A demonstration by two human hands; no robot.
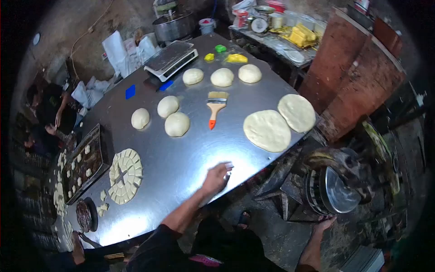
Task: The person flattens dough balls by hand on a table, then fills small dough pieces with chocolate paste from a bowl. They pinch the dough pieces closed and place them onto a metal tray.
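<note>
My left hand (216, 178) is over the near edge of the metal table (181, 156), its fingers curled in; a small shiny bit shows at the fingertips, too blurred to name. My right hand (325, 223) is low on the right, at the rim of a round metal pan (340, 190), fingers partly hidden. Two flattened dough rounds (267, 130) lie at the table's right edge. A wide brush (216, 109) with an orange-tipped handle rests mid-table. Several dough balls (176, 124) sit around it. On the left is a dough round cut into pieces (125, 176).
A baking tray (102, 149) with small dough pieces stands at left, near a dark round dish (84, 215). A scale (172, 60) and blue scraper (130, 91) lie at the back. Other people (56, 106) work at left. Rusty panels (353, 77) stand at right.
</note>
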